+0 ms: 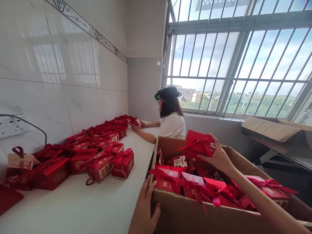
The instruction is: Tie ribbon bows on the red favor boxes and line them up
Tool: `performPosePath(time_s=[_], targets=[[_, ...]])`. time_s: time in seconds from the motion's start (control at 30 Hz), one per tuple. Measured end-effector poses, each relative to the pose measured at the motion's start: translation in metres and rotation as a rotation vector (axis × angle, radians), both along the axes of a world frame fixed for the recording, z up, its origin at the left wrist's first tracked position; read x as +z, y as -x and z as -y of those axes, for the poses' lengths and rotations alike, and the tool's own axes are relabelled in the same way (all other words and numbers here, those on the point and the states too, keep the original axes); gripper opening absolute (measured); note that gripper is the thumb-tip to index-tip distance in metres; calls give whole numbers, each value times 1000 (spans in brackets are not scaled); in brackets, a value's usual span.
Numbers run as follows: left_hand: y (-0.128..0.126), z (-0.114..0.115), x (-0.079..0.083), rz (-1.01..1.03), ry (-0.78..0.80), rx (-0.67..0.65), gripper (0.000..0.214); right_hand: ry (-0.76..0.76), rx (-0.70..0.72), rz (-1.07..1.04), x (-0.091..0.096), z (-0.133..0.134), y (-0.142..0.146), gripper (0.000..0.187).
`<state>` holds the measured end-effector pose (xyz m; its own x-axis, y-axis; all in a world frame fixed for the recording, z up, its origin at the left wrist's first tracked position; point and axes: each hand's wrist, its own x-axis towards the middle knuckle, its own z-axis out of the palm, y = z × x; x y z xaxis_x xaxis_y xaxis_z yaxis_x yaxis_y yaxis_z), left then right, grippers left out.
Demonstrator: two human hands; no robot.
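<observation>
The left hand [143, 208] is closest, at the bottom edge of the view, clasping the near left corner of a cardboard carton [195, 216]: its fingers lie flat along the carton's side wall and the thumb presses on the front wall. The carton stands against the edge of a white counter [102, 204] and is open at the top, packed with red gift boxes tied with ribbon [192, 187], some lying flat and some on edge. Above them the right hand [218, 157] reaches in from the right on a bare forearm and pinches one red ribbon-tied gift box [196, 143] by its right side between thumb and fingertips, holding it clear of the others, over the far half of the carton. On the counter to the left, a long row of assembled red boxes [97, 156] runs along the tiled wall [48, 65] toward the far corner, with a pale box with a dark ribbon handle [20, 160] at the near end. At the far end of the counter a co-worker in a white top [172, 125] leans on it with both arms and holds a small red box [136, 122] beside the row. Behind that person a barred window [239, 65] fills the wall, and a second cardboard box [268, 130] rests below it at the right.
</observation>
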<state>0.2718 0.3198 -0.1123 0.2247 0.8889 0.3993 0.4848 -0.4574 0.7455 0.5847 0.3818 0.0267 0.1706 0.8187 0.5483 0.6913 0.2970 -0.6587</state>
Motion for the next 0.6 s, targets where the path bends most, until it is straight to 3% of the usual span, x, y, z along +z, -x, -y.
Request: performPosePath(time_s=[0.13,0.2,0.3,0.4,0.5,0.6], targets=[[2,-7,-16,-71,-43,0,57,16,131,-148,4,9,29,105],[4,-9,-22,-104,-88,15,56,76,249,-429,5,11,41,87],[6,-12,-26,-138,-182,27,55,300,467,-979,6,12,55,47],[8,-14,-29,-153,-279,44,56,554,641,-1338,6,13,62,35],[7,-16,-33,-153,-354,86,59,620,694,-1437,4,16,62,36],[4,-16,-34,-162,-393,120,60,556,646,-1267,2,13,54,41]])
